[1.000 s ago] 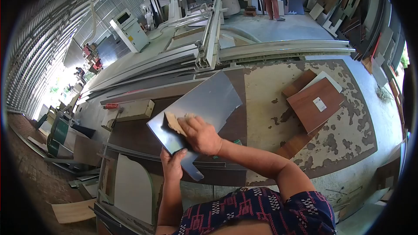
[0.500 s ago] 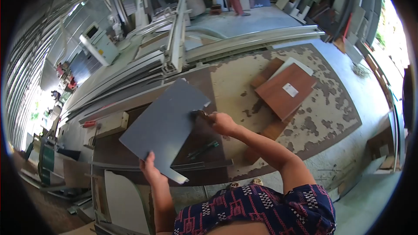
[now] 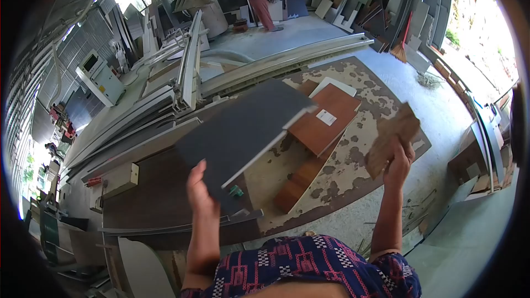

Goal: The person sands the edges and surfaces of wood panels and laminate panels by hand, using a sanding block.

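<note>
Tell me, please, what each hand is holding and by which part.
The left hand holds the grey panel by its near edge; the right hand holds the brown piece, material unclear, by its lower right edge.

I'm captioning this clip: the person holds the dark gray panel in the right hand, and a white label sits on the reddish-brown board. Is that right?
Wrong hand: the head view shows the dark gray panel in the left hand. The white label sits on the reddish-brown board.
</note>
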The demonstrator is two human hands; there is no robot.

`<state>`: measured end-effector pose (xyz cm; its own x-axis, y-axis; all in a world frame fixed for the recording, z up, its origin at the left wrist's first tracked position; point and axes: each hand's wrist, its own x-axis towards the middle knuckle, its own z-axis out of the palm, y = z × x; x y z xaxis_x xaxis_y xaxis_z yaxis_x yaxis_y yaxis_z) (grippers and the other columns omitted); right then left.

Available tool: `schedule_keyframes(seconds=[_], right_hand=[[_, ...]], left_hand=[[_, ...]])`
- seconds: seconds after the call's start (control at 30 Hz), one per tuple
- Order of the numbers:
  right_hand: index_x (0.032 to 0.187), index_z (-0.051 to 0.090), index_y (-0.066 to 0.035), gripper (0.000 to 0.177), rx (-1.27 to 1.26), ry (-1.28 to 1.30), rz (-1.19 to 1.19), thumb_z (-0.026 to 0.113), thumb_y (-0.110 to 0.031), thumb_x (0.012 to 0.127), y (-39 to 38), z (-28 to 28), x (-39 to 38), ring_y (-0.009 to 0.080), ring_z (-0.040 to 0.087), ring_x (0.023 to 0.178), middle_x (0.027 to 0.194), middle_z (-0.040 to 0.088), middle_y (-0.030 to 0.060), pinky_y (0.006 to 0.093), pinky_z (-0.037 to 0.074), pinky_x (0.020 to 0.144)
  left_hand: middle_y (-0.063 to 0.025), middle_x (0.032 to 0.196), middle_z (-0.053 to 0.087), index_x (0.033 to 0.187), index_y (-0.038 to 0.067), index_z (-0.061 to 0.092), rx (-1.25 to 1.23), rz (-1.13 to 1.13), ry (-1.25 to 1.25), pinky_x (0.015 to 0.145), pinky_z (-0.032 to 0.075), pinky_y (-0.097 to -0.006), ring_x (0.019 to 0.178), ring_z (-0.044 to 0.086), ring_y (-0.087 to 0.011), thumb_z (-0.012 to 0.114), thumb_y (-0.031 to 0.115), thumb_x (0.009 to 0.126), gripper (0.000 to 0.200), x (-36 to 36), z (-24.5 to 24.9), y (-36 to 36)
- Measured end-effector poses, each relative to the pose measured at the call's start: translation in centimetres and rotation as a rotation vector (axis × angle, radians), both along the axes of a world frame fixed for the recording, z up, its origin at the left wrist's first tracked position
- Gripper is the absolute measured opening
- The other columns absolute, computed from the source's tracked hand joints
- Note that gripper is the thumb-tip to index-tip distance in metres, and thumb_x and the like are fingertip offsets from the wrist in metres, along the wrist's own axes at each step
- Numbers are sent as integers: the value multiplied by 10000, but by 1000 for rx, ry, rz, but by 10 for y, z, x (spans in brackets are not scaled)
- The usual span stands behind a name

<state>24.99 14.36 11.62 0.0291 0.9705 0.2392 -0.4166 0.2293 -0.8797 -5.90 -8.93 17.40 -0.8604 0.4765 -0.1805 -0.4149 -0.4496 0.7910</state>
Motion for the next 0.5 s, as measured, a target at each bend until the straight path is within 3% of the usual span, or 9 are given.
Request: schedule_keyframes(seconds=[0.07,0.17,0.27,0.37,0.43,0.5], right_hand=[[1045,596,54,260,23,18,-112,550,-112,850,-2,1,14,128,577,862,966,616,62,268,452,758],[1045,594,49,253,-4,25,-57,551,-113,855,-8,-13,27,116,562,845,979,603,60,261,440,723],[1061,587,49,269,-46,-143,-83,555,-123,857,-16,-33,46,109,545,801,953,602,45,255,422,683],[1083,585,40,293,-28,-212,-106,568,-144,856,-18,-47,60,101,525,768,965,596,43,238,395,619],[1091,584,40,305,-62,-251,-102,569,-152,856,-16,-55,70,112,538,797,986,593,54,233,415,630],[1098,580,43,316,-91,-253,-91,567,-160,857,-14,-56,69,129,550,830,1004,591,69,233,436,649]], left_hand=[[-92,983,613,1044,21,556,3,-142,-90,807,489,-345,879,605,-229,593,188,815,286,14,-14,30],[-92,994,609,1053,18,549,138,-324,-229,819,485,-339,910,597,-233,591,201,823,297,18,-67,79],[-96,1012,605,1041,17,564,165,-352,-305,827,470,-344,916,586,-225,612,212,813,304,37,-84,117],[-85,996,603,1018,28,574,1,-191,-208,822,460,-346,908,576,-215,628,224,797,300,37,-159,164],[-79,1001,597,1005,16,580,-71,-127,-190,832,436,-341,914,561,-198,641,231,788,311,46,-174,187],[-142,1099,562,1089,-54,525,-45,-203,-311,902,386,-355,1019,504,-216,659,193,769,425,53,-180,204]])
